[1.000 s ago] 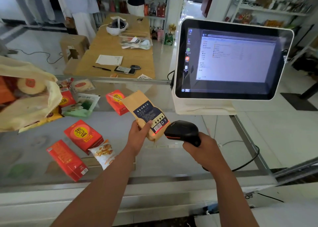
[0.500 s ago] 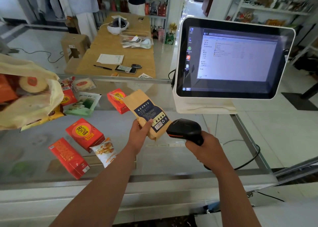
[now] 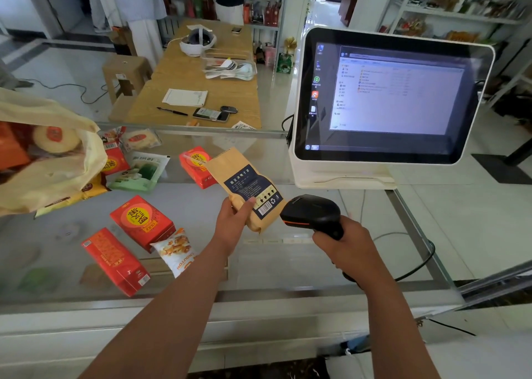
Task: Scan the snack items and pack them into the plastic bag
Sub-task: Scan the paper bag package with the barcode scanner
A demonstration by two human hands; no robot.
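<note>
While the brown pouch point(image 3: 248, 188) is gripped by the left hand point(image 3: 234, 220) at frame centre, its barcode is faced by the scanner point(image 3: 312, 213), clutched in the right hand point(image 3: 344, 243); scanning step. Next: pouch to be packed into plastic bag point(image 3: 49, 154), upper left.

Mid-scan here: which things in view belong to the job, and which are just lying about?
Job: brown pouch in left hand; scanner in right hand; plastic bag; red boxes; crouton packet; till screen.
Lying about: pen, phone, notepad, headset, stool.

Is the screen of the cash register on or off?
On: the screen is lit and shows a desktop with icons and an open window.
</note>
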